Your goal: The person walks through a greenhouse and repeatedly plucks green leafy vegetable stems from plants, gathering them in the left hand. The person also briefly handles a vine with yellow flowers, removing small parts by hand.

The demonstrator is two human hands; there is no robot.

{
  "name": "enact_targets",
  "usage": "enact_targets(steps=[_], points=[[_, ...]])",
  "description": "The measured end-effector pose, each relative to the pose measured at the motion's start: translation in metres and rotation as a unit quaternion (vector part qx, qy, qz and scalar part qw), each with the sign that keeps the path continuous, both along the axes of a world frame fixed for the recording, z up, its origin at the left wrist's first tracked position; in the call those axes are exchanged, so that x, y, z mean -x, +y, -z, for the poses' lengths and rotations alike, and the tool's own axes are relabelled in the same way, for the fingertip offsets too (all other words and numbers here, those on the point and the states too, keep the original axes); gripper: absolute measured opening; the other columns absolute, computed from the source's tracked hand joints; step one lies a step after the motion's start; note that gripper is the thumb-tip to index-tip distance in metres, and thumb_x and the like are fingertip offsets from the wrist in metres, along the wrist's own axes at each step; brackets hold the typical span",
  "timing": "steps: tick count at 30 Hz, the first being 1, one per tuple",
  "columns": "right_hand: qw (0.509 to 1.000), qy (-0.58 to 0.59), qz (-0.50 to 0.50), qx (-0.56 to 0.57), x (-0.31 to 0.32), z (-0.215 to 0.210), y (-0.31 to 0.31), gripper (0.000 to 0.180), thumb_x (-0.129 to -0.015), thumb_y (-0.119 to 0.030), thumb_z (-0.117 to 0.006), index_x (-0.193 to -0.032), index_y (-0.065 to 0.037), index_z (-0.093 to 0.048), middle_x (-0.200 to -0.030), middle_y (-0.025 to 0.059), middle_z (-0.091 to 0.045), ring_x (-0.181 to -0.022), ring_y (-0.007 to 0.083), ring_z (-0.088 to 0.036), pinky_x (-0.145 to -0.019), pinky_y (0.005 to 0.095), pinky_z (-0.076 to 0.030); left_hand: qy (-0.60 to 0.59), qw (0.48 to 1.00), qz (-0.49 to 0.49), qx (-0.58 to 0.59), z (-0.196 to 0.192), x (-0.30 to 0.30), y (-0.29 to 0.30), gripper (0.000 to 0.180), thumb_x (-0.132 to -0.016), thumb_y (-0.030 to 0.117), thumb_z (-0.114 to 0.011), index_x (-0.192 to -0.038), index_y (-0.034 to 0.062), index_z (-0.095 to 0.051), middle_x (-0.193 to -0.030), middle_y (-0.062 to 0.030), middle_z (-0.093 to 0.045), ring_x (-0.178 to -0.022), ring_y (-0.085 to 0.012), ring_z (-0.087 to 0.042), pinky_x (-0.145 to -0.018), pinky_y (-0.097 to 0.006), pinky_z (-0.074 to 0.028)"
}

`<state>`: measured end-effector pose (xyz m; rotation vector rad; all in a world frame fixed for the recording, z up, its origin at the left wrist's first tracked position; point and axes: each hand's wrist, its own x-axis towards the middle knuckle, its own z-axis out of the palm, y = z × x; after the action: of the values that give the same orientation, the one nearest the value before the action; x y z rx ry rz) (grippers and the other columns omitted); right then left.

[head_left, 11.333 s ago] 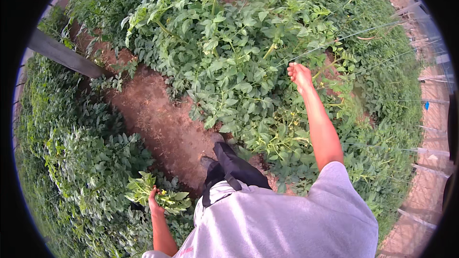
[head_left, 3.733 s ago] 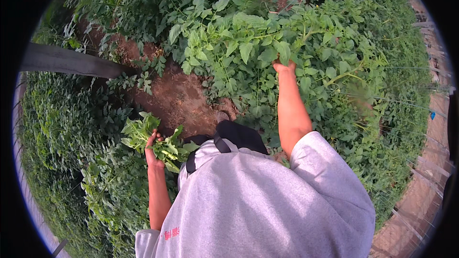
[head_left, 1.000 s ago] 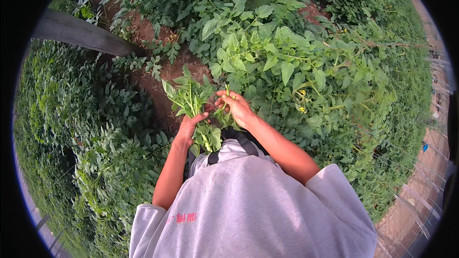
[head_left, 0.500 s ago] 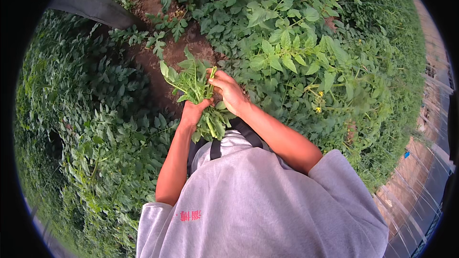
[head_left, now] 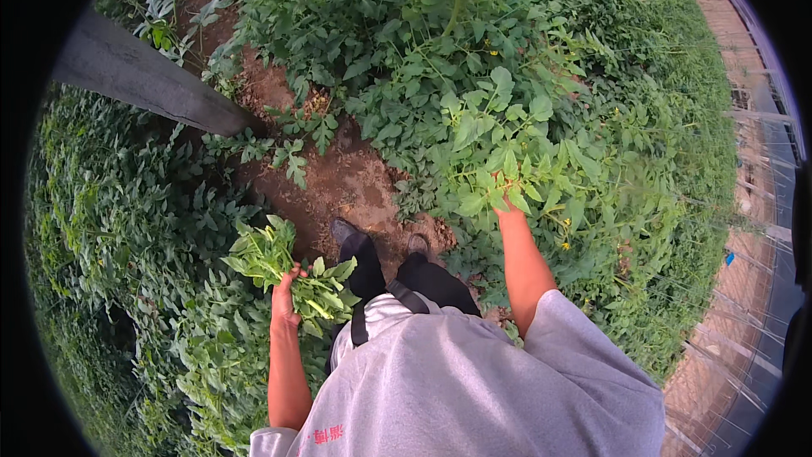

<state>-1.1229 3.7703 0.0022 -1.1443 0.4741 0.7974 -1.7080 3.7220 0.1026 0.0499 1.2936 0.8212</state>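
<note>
Plant rows: dense leafy plants (head_left: 524, 76) filled the bed ahead and to the right, with lower vines (head_left: 110, 228) spread across the left side.
Soil path: a strip of bare brown earth (head_left: 355, 182) ran between the two beds, under the person's dark shoes (head_left: 351, 237).
Pipe: a thick grey pipe (head_left: 144, 80) lay slanted across the upper left, its end reaching the soil.
Clothing: a grey shirt (head_left: 474, 381) filled the lower middle of the view.
Bundle: a bunch of picked green shoots (head_left: 283, 275) stood above the left vines, just beside the path.
Left hand: the left hand (head_left: 283, 292) was closed around the stems of the bunch.
Right hand: the right hand (head_left: 507, 201) reached into the tall plants; leaves covered the fingers, so its grip could not be told.
</note>
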Motion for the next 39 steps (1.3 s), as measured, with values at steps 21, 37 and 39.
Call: enact_targets(steps=[21, 37, 39], points=[[0.999, 0.031, -0.005, 0.01, -0.023, 0.041, -0.026, 0.016, -0.1, -0.008, -0.051, -0.116, -0.009, -0.055, -0.102, 0.0087, -0.068, -0.081, 0.019, -0.067, -0.064, 0.0322, -0.053, 0.05, 0.996, 0.073, 0.029, -0.018, 0.028, 0.134, 0.022, -0.089, 0.017, -0.067, -0.108, 0.0065, -0.064, -0.086, -0.0044, -0.065, -0.086, -0.0202, -0.063, -0.078, -0.038, -0.053], [0.782, -0.328, -0.529, 0.042, 0.199, -0.078, 0.15, 0.029, -0.086, 0.013, -0.043, -0.102, -0.001, -0.062, -0.091, 0.0081, -0.068, -0.075, 0.0135, -0.065, -0.072, 0.0272, -0.052, 0.003, 1.0, 0.023, 0.001, -0.021, 0.025, 0.225, 0.021, -0.093, 0.019, -0.064, -0.109, 0.0056, -0.064, -0.087, -0.0031, -0.066, -0.092, -0.0211, -0.063, -0.087, -0.038, -0.051], [0.795, -0.392, -0.459, 0.055, 0.203, -0.102, 0.214, 0.025, -0.097, 0.004, -0.04, -0.103, -0.003, -0.063, -0.085, 0.0036, -0.063, -0.063, 0.0077, -0.051, -0.056, 0.0236, -0.043, 0.004, 1.0, 0.021, 0.002, -0.017, 0.043, 0.234, 0.027, -0.089, 0.022, -0.069, -0.112, 0.0074, -0.064, -0.091, -0.0029, -0.065, -0.087, -0.0205, -0.062, -0.084, -0.038, -0.052]])
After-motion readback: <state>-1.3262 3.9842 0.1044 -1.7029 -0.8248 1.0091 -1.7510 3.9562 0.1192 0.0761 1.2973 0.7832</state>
